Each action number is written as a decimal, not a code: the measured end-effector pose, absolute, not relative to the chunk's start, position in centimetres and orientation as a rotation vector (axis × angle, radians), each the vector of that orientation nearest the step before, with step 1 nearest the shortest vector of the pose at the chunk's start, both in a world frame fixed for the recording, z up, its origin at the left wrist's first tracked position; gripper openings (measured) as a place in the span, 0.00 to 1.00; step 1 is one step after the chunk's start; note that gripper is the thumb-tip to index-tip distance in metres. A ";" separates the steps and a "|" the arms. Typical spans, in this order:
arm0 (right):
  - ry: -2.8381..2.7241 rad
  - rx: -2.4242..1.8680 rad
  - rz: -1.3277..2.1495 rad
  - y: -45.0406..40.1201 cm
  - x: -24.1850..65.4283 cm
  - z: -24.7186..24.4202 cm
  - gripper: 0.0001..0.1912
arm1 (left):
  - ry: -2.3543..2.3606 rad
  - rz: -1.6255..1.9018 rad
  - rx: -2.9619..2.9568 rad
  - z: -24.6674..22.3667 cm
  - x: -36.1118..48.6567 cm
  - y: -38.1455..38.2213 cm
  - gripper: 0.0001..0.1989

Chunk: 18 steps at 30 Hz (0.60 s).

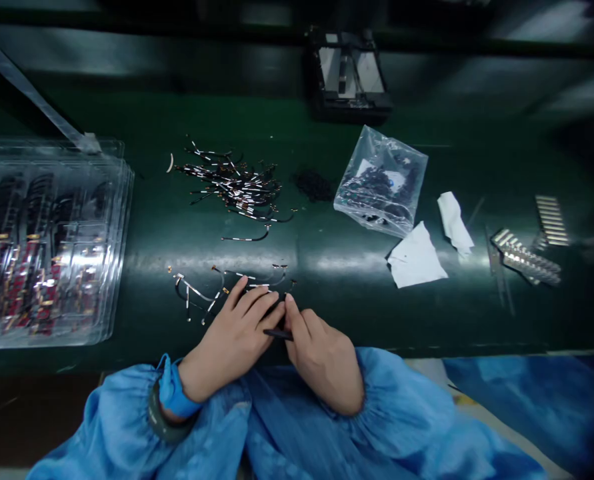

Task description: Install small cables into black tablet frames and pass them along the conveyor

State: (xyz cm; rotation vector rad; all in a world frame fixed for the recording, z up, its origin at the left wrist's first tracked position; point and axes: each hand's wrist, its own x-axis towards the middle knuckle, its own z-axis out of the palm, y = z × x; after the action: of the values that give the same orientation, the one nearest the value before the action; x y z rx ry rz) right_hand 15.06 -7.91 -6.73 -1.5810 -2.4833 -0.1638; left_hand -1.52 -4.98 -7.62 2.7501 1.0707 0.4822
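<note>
My left hand [239,327] rests low over the table, fingers bent and bunched; its thumb is hidden. A dark bit between its fingertips looks like part of a thin cable. Touching or nearly touching it, my right hand [321,353] is closed in a pinch around a slim black tool [277,334], whose end sticks out to the left. The tool's tip is hidden. Beyond the left fingertips lie short black-and-white cables with small metal connectors [260,274]. More loose cables [199,293] are spread left of that hand.
A pile of similar cables [237,183] lies farther back, beside small black pieces [314,185]. Right stand a clear plastic bag [381,180], white paper scraps [417,257] and metallic strips [527,257]. Stacked clear trays [119,267] occupy the left; a black device [351,73] stands behind.
</note>
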 end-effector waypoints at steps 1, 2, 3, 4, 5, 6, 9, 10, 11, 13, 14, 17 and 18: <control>-2.487 -1.587 -0.140 -7.9 15.0 -6.6 0.18 | 1.068 0.485 2.755 -7.6 -1.5 -5.0 0.17; -2.484 -1.587 -0.107 -7.8 14.9 -6.5 0.18 | 1.068 0.484 2.761 -7.6 -1.5 -5.0 0.17; -2.478 -1.586 -0.073 -7.7 14.9 -6.3 0.18 | 1.067 0.483 2.767 -7.6 -1.5 -4.9 0.17; -2.473 -1.588 -0.046 -7.5 14.9 -6.2 0.17 | 1.067 0.485 2.772 -7.6 -1.5 -4.9 0.17; -2.471 -1.591 -0.032 -7.4 15.0 -6.1 0.17 | 1.068 0.490 2.774 -7.6 -1.5 -4.9 0.17; -2.474 -1.599 -0.034 -7.3 15.0 -6.0 0.17 | 1.069 0.494 2.775 -7.6 -1.5 -4.9 0.17; -2.501 -1.619 -0.095 -7.4 15.1 -5.9 0.17 | 1.061 0.497 2.769 -7.6 -1.5 -4.9 0.16; -2.512 -1.626 -0.114 -7.4 15.1 -5.9 0.18 | 1.058 0.492 2.766 -7.6 -1.5 -4.9 0.17; -2.523 -1.636 -0.131 -7.5 15.0 -5.8 0.18 | 1.057 0.488 2.761 -7.6 -1.5 -4.9 0.17; -2.554 -1.665 -0.167 -7.6 14.7 -5.6 0.19 | 1.058 0.480 2.749 -7.6 -1.6 -4.9 0.18; -2.577 -1.685 -0.184 -7.7 14.5 -5.4 0.19 | 1.058 0.478 2.741 -7.7 -1.7 -4.9 0.18; -2.638 -1.780 -0.220 -7.6 13.3 -4.6 0.20 | 1.041 0.490 2.713 -7.8 -1.9 -4.9 0.18; -2.646 -1.823 -0.227 -7.6 12.9 -4.3 0.20 | 1.033 0.500 2.703 -7.8 -1.9 -4.9 0.17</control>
State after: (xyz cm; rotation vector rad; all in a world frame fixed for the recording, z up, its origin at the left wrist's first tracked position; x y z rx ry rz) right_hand 12.91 -7.58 -4.27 -1.8226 -2.6463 -0.2274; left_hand -1.92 -4.88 -7.82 2.7029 1.0330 0.4996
